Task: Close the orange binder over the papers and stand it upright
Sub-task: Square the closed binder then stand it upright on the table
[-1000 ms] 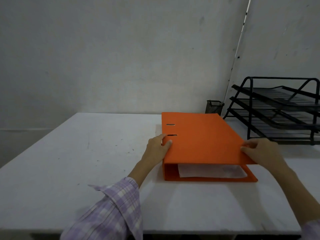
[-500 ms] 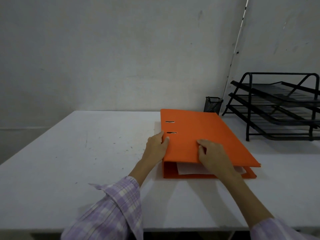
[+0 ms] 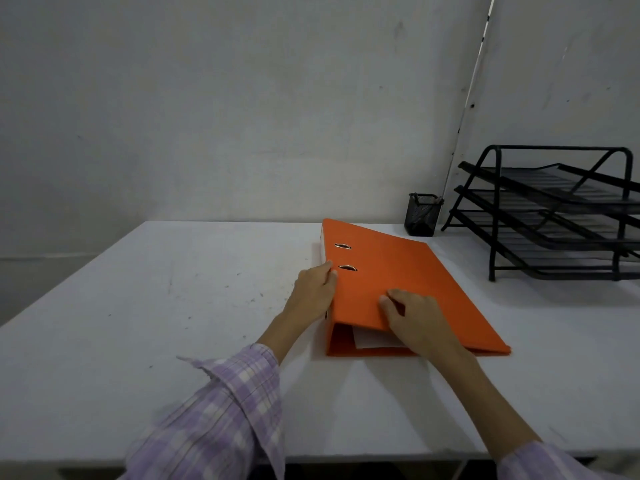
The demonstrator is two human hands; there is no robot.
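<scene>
Orange binder (image 3: 398,285) lies flat mid-table (image 3: 173,306), cover down over the papers (image 3: 372,341). Left hand (image 3: 311,292) cups the spine edge w/ thumb on top, so it can't slide. Right hand (image 3: 412,317) curls over the cover's near edge, pinching it shut. Next, prob: tip it up onto its end.

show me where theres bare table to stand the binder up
Free: the wide stretch of white table left of the orange binder and left hand. Crowded: the far right, by the mesh pen cup and black tray rack.
</scene>
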